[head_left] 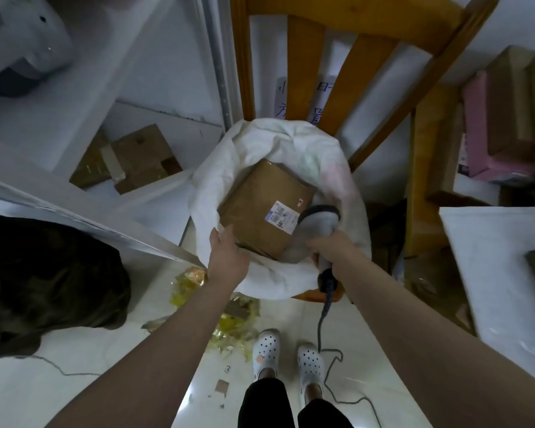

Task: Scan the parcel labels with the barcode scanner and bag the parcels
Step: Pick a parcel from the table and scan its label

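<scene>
Box (260, 211) is seen lying tilted inside the open bag (278, 140), which is set on the chair (303, 88). Its label (281, 216) is turned upward, on the side nearer the right hand (328, 248). The scanner (318, 220) is gripped round its handle by that hand, with its head held just beside the label. The left hand (226, 251) is laid, fingers fairly straight, at the box's near-left edge, and nothing is clasped. The scan is judged to fall to the right hand.

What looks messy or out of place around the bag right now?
Crumpled yellow plastic scraps litter the floor left of the white shoes, with small cardboard bits nearby. The scanner cable trails loose beside the shoes, a possible trip hazard.
</scene>
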